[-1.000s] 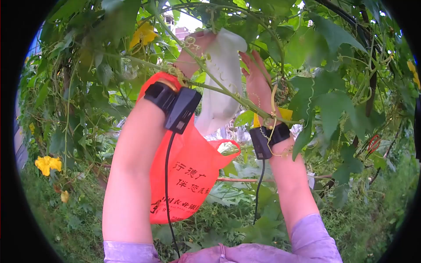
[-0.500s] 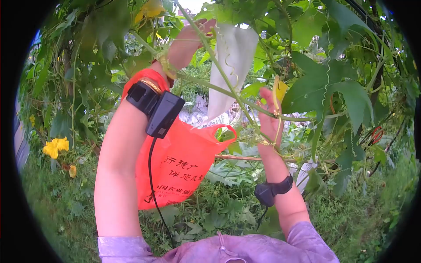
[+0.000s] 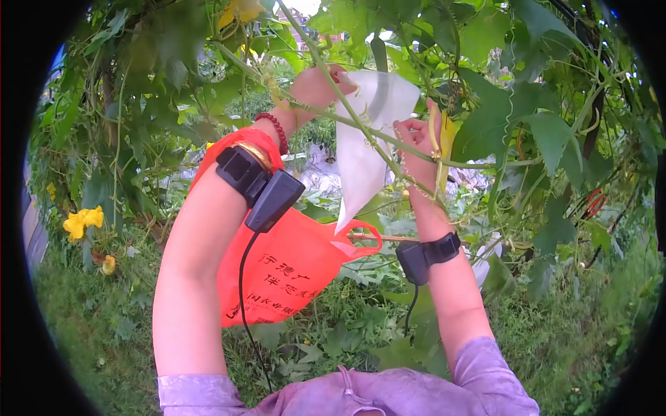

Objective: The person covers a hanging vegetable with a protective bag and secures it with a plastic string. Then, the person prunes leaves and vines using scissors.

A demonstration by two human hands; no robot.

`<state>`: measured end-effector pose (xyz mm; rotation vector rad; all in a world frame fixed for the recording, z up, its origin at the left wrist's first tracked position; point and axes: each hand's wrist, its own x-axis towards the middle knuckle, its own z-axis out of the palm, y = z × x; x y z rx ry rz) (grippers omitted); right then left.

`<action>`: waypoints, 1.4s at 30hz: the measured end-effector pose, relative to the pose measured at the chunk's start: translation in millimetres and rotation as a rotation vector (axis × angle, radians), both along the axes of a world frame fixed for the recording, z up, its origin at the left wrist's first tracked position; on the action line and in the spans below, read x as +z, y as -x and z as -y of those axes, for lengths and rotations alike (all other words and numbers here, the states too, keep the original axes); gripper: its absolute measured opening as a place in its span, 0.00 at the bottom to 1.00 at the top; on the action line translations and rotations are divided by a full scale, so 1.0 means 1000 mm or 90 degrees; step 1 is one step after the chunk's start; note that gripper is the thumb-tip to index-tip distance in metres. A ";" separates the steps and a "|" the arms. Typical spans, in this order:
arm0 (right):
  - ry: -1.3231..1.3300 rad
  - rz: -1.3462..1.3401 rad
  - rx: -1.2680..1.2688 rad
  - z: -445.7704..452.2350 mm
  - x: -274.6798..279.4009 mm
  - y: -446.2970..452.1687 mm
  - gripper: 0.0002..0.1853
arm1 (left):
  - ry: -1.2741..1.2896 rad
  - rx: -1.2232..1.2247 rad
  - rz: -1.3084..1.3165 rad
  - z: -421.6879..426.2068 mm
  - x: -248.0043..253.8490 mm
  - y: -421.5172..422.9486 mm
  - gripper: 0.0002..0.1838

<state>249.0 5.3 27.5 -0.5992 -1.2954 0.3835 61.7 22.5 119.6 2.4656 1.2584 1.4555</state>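
A white, pointed bag (image 3: 361, 149) hangs among the vines, its narrow tip downward. The lower part of a long green gourd (image 3: 379, 54) reaches into its top and shows as a shadow through the material. My left hand (image 3: 322, 84) pinches the bag's upper left edge. At the bag's right edge is my right hand (image 3: 416, 136), its fingers curled; whether they grip the edge is not clear. A yellow flower (image 3: 446, 139) is close beside that hand. From my left forearm hangs a red plastic bag (image 3: 281, 270) with dark printing.
A green vine stem (image 3: 368, 132) crosses in front of the white bag and both wrists. Large leaves (image 3: 551, 139) crowd the right side. More yellow flowers (image 3: 83, 222) grow at the left. A cable (image 3: 243, 298) runs down from the device on my left forearm.
My left hand has come down and right, now visibly pinching the white bag. My right hand has risen and curled its fingers at the bag's edge. The bag sits lower, with the gourd showing above.
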 end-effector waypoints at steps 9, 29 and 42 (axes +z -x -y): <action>-0.003 0.043 0.027 -0.035 0.032 -0.002 0.25 | 0.081 -0.351 0.474 -0.065 0.046 0.046 0.10; -0.011 0.701 -0.245 -0.080 -0.028 0.041 0.15 | 0.094 -0.455 0.411 -0.005 0.106 0.019 0.13; -0.166 0.579 -0.190 -0.032 -0.005 0.040 0.09 | -0.029 -0.522 0.462 -0.020 0.060 0.009 0.11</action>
